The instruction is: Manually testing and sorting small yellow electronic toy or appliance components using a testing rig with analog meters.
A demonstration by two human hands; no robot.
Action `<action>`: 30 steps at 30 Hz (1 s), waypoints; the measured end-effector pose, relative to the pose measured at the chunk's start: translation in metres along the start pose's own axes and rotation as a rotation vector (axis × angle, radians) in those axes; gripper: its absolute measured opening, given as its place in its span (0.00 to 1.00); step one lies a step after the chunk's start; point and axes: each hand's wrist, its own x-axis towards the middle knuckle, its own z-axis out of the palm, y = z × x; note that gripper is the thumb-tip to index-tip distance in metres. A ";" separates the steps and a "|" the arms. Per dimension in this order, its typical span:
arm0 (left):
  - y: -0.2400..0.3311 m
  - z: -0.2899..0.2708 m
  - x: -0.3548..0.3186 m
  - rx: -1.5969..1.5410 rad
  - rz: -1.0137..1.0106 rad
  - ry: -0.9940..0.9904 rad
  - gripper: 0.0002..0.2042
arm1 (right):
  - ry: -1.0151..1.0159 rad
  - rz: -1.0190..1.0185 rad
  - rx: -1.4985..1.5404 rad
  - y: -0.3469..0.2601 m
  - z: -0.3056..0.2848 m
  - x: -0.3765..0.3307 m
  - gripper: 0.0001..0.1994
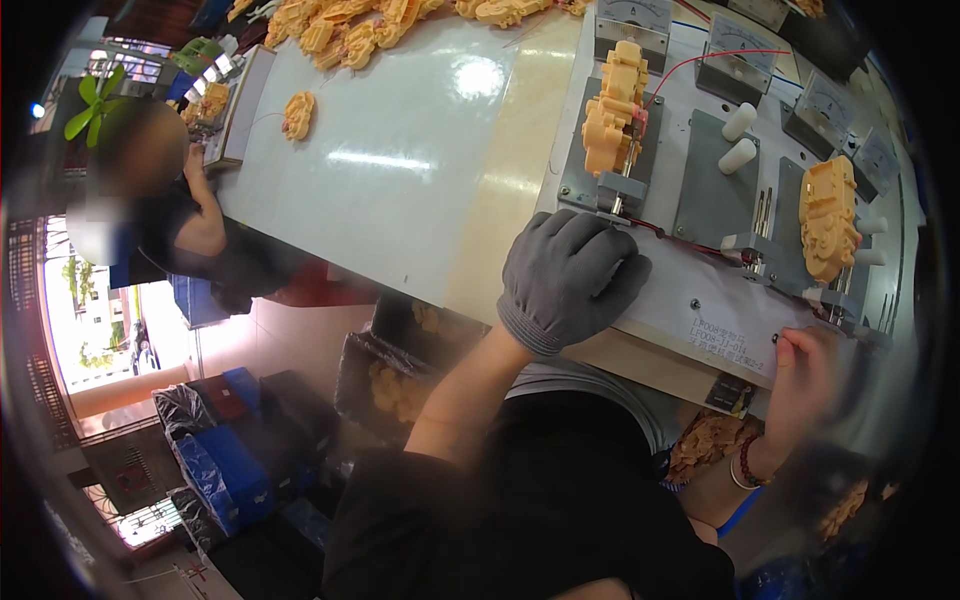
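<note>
Head view shows the left hand point(568, 278), in a grey glove, lying palm-down in the middle of the frame with its fingers curled together over the near end of a grey metal fixture point(600, 185) that carries a yellow plastic gear housing point(613, 108). To the right, a second yellow housing point(828, 218) sits in a like fixture; below it the bare right hand point(805, 385) touches the white board's point(700, 300) lower edge, its fingers too blurred to tell how they stand. White table point(400, 150) spreads to the upper left, with more yellow housings point(340, 30) heaped along the top edge.

White printed label point(727, 332) on board edge
</note>
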 end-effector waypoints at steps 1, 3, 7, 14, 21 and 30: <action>0.001 0.000 -0.001 -0.017 -0.034 -0.004 0.08 | 0.000 0.015 0.019 0.002 0.001 -0.001 0.04; 0.000 -0.001 0.000 -0.021 -0.029 -0.006 0.08 | 0.003 0.031 0.038 0.002 0.002 -0.001 0.04; 0.000 -0.002 0.000 -0.025 -0.024 -0.014 0.08 | 0.004 0.008 0.034 -0.002 0.002 0.001 0.04; 0.001 -0.002 0.000 -0.023 -0.029 -0.005 0.08 | 0.013 -0.024 0.043 -0.002 0.004 0.002 0.04; 0.000 -0.001 -0.001 -0.021 -0.013 -0.003 0.07 | 0.022 -0.043 0.029 -0.003 0.005 0.002 0.03; -0.001 -0.003 -0.001 -0.028 -0.003 -0.007 0.08 | 0.031 -0.082 -0.003 -0.006 0.005 0.002 0.03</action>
